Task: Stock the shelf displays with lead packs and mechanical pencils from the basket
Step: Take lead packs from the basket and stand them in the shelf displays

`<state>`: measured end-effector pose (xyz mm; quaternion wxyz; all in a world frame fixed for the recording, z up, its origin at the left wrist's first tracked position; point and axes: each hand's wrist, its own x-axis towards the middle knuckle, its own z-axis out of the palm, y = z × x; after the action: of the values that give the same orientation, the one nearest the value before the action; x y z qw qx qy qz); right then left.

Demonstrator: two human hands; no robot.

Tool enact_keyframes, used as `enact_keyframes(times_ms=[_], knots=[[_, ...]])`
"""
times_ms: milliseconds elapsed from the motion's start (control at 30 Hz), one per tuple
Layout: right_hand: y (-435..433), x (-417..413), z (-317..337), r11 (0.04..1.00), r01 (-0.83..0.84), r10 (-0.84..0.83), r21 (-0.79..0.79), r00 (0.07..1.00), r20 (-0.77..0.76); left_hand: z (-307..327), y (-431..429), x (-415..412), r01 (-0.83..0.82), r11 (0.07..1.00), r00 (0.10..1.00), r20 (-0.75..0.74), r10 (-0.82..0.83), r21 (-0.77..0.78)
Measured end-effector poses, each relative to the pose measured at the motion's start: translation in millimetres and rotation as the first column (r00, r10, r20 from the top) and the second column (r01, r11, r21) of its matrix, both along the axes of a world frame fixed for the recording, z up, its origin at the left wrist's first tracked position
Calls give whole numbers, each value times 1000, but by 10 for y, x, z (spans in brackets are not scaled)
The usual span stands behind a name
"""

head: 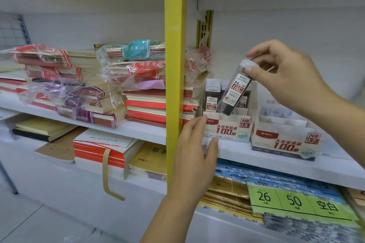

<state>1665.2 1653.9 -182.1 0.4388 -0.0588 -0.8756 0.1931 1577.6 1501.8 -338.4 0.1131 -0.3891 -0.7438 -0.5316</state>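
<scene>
The right hand pinches one tilted pack over the 0.5 box of packs; the left hand, fingers relaxed, touches it. A second box sits below the right wrist.

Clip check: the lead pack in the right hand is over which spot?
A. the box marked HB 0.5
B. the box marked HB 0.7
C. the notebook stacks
A: the right hand pinches the lead pack near its top, tilted, with its lower end at the HB 0.5 box.
</scene>
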Motion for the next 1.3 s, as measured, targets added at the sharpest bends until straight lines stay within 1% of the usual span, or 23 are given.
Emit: enact_keyframes(times_ms=[67,133,167,233,300,367,433,533,600,733,800,867,933,1000,1033,1067,1100,1133,1167,1200,1233,1267,1300], knots=[[3,-29,19,1000,-28,28,14,1000,-12,-26,18,-5,-29,999,999,-42,27,-33],[8,-33,54,997,-70,68,-26,995,-78,-34,25,-15,-44,999,997,-58,42,-31],[21,-29,73,997,-67,64,-24,992,-105,-39,26,-19,-48,998,997,-64,45,-36],[53,-33,87,999,3,2,45,995,-103,-50,33,-22,-47,997,997,-67,43,-65],[68,-78,46,989,67,-65,132,998,-22,-67,41,-28,-46,995,996,-74,40,-84],[76,-149,-28,980,78,-92,181,993,74,-74,44,-37,-51,995,996,-75,45,-86],[92,-215,-82,979,61,-91,192,984,151,-75,45,-45,-50,995,997,-63,44,-82],[145,-300,-122,985,53,-94,162,962,257,-92,52,-53,-41,996,998,-59,37,-82],[194,-367,-157,970,84,-152,230,943,297,-104,48,-61,-34,996,998,-52,30,-81],[222,-428,-166,928,176,-277,328,915,293,-90,39,-80,6,997,1000,-28,-9,-80],[206,-371,-169,908,190,-313,373,901,302,-68,14,-51,7,997,1000,-27,-9,-76],[145,-190,-199,925,186,-273,332,932,240,-57,-38,24,-30,999,998,-63,28,-41],[-2,134,-298,965,130,-149,229,987,67,-57,-116,127,-54,997,993,-100,60,62],[-187,560,-522,998,-37,41,60,997,-66,-142,-180,251,-32,993,990,-135,47,115],[-268,776,-710,990,-125,119,-68,989,-86,-245,-212,328,2,996,990,-140,10,87],[-321,974,-939,963,-174,163,-204,984,-73,-387,-238,411,61,998,991,-120,-58,19],[-338,1146,-1206,928,-174,175,-330,984,-25,-572,-254,493,139,987,987,-69,-145,-85],[-317,1297,-1524,893,-114,163,-434,984,77,-794,-261,576,226,951,973,7,-230,-212],[-272,1424,-1877,859,-9,148,-512,962,231,-1049,-265,659,309,884,951,94,-295,-350],[-213,1531,-2248,823,113,146,-557,905,400,-1320,-263,735,380,790,925,181,-334,-480],[-147,1623,-2637,786,235,157,-572,819,552,-1600,-262,804,435,683,900,262,-349,-587],[-81,1709,-3031,757,342,167,-556,723,671,-1872,-262,867,480,583,877,336,-345,-655],[-28,1790,-3416,740,428,167,-519,631,758,-2123,-261,922,516,513,857,402,-324,-686]])
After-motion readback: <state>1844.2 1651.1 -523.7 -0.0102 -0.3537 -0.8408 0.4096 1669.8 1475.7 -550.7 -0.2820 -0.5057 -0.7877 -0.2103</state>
